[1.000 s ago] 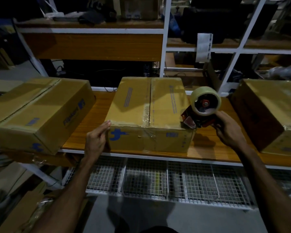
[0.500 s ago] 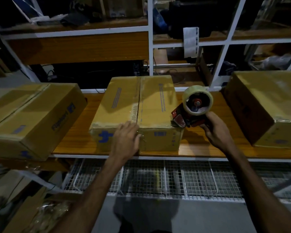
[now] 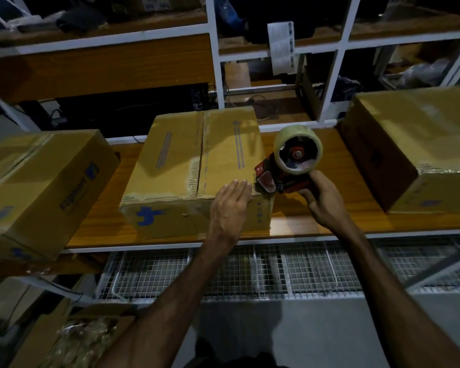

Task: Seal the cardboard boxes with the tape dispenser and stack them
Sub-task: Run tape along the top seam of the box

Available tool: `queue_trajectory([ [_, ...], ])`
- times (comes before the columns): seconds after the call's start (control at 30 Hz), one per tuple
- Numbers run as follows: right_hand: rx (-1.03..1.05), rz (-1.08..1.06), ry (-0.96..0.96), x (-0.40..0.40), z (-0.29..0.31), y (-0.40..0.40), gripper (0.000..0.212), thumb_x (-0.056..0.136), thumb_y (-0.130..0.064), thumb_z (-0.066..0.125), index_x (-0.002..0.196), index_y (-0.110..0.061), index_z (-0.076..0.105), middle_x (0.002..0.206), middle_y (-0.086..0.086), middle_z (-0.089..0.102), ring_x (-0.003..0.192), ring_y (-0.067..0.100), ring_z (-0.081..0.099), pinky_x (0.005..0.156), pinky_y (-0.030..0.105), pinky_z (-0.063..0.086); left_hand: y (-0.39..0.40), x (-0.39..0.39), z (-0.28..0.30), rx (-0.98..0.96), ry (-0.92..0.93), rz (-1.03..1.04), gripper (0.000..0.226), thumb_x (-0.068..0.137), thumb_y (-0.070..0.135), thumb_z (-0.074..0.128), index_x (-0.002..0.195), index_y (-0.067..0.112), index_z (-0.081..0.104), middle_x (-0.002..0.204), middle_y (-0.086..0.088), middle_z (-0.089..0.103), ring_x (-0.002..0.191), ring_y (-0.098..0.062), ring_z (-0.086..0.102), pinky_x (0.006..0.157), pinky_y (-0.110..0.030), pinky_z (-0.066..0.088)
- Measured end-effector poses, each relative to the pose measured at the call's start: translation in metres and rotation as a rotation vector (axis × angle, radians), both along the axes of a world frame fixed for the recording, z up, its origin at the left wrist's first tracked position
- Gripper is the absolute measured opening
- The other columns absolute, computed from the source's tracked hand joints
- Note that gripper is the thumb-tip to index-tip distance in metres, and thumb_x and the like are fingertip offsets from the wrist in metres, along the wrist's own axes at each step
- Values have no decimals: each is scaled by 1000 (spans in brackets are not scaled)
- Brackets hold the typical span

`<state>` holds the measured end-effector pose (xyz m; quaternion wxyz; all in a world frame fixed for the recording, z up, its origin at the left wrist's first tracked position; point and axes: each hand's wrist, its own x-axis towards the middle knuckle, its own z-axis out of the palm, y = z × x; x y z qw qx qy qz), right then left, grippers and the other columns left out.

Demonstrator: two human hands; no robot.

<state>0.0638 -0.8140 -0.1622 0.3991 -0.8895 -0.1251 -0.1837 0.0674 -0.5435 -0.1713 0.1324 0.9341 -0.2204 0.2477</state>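
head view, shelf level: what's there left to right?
left box → middle box → left hand, flat on that box's near edge → tape dispenser → right hand, gripping its handle → right box

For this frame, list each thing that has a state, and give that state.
Middle box: flaps closed, taped along seam and near edge.
Left box: closed, overhanging the shelf.
Right box: closed, taped.
Tape dispenser: roll loaded, at middle box's right corner.
Left hand: flat on middle box.
Right hand: gripping dispenser handle.

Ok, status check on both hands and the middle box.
Left hand flat on middle box. Right hand grips tape dispenser at its near right corner. Nothing obstructing.
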Motion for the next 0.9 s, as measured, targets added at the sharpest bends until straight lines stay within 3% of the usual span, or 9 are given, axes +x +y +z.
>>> queue_trajectory([
  [0.1, 3, 24, -18, -3, 2, 0, 31, 100, -27, 59, 131, -21, 58, 120, 2, 64, 110, 25, 63, 87, 54, 56, 0, -2, 2, -38, -27, -30, 52, 89, -5, 67, 140, 4, 63, 140, -18, 65, 133, -37, 61, 116, -53, 44],
  [0.2, -41, -48, 15, -5, 3, -19, 32, 100, -14, 65, 131, -22, 58, 121, 3, 65, 112, 25, 63, 89, 56, 55, 11, 1, 0, -79, -23, -24, 47, 94, -5, 65, 139, 4, 63, 139, -18, 65, 133, -37, 61, 115, -56, 44],
  [0.33, -117, -121, 29, -21, 4, -55, 38, 97, -5, 69, 127, -24, 57, 117, 7, 64, 110, 33, 63, 87, 53, 54, 39, 14, -1, -67, 30, -20, 44, 103, 13, 40, 140, 7, 62, 141, -15, 64, 135, -34, 59, 117, -55, 42],
  [0.5, -354, -105, -13, -29, 11, -48, 44, 95, -9, 70, 135, -21, 55, 115, 6, 60, 99, 34, 62, 72, 47, 55, 53, 20, 2, -41, 13, -62, 48, 102, 19, 35, 138, 7, 65, 138, -14, 66, 132, -34, 62, 113, -56, 46],
  [0.6, -497, -93, -29, -27, 20, -46, 47, 96, -12, 69, 136, -27, 47, 112, 5, 55, 93, 31, 58, 65, 40, 45, 56, 21, 4, -32, 6, -76, 50, 101, 20, 34, 136, 6, 66, 136, -15, 68, 130, -35, 63, 111, -57, 47],
  [0.73, -716, -139, -39, -25, 29, -28, 51, 101, -15, 64, 145, -32, 45, 121, 6, 56, 100, 28, 58, 76, 42, 45, 59, 23, 1, -39, 7, -78, 49, 100, 16, 36, 138, 7, 66, 137, -14, 68, 132, -34, 62, 113, -54, 45],
  [0.9, -769, -191, 5, -33, 17, 2, 58, 96, -8, 62, 145, -33, 47, 119, 7, 57, 104, 26, 58, 85, 49, 48, 58, 24, -2, -72, 17, -90, 46, 99, 12, 42, 139, 7, 65, 140, -14, 66, 135, -33, 59, 115, -53, 43],
])
